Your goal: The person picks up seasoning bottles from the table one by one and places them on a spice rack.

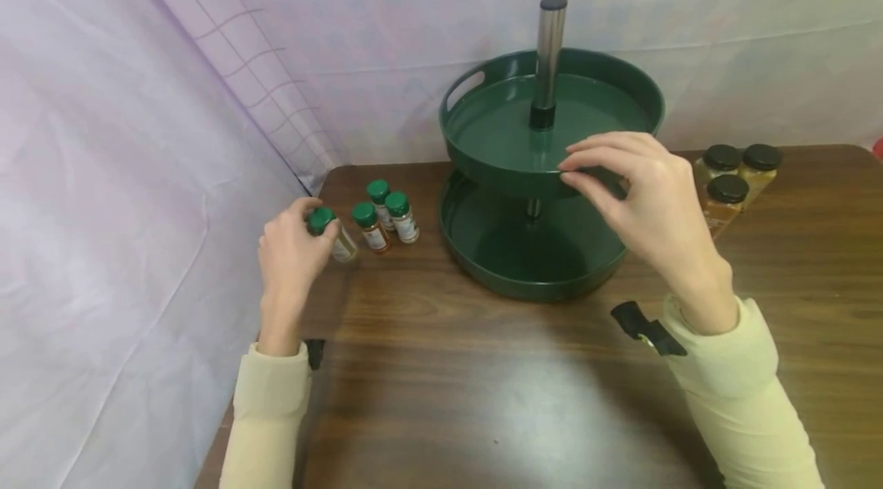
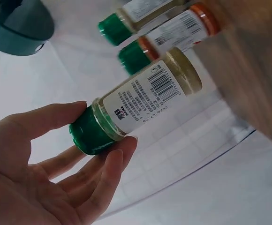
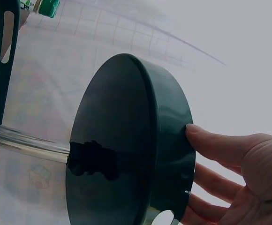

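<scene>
My left hand (image 1: 290, 244) pinches a small spice bottle by its green cap, at the left of the table. In the left wrist view this spice bottle (image 2: 143, 96) has a white barcode label and greenish-brown contents, with thumb and fingers around its cap. My right hand (image 1: 648, 194) holds the front rim of the upper tray (image 1: 493, 167) of a dark green two-tier stand. The right wrist view shows the thumb (image 3: 215, 143) against that tray's outer wall, the other fingers partly hidden by the rim. Below sits the lower tray (image 1: 538, 290).
Three more green-capped bottles (image 1: 373, 230) stand between the left hand and the stand. Three black-lidded jars (image 1: 727, 190) are grouped at the right, partly behind the right hand. A metal post (image 1: 549, 52) rises through the trays. A pale curtain (image 1: 386, 37) hangs behind the wooden table (image 1: 441, 397).
</scene>
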A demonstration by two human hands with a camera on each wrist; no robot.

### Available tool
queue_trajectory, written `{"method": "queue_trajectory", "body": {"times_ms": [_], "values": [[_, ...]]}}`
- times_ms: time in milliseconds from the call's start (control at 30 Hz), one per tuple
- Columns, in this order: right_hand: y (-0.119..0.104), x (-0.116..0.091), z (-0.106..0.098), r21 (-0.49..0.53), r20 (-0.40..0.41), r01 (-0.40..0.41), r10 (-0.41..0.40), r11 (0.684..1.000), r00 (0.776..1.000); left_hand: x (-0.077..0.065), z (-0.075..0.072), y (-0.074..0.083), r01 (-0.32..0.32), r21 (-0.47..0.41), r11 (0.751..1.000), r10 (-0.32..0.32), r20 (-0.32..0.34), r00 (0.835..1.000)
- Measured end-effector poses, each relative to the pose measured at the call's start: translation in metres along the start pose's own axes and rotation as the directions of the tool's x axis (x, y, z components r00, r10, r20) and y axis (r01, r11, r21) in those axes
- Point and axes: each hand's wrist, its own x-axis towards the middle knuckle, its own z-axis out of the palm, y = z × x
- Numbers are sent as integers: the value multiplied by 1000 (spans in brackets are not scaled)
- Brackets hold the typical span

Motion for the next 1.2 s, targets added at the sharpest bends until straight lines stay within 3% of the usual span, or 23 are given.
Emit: {"method": "queue_trajectory", "body": {"times_ms": [233,533,833,1200], "values": [[2,0,-1,2,2,-9,9,1000,1000,2,-20,16,-42,-26,999,41,-40,998],[3,1,0,2,2,-13,13,1000,1000,12,-47,42,-98,-113,989,94,-43,995],[5,0,-1,0,-6,-12,12,1000,1000,32,-69,85,-204,-145,968,195,-77,978],[5,-1,-1,-2,1,-21,21,1000,1000,58,-86,134,-246,-209,946,230,-97,968]]}}
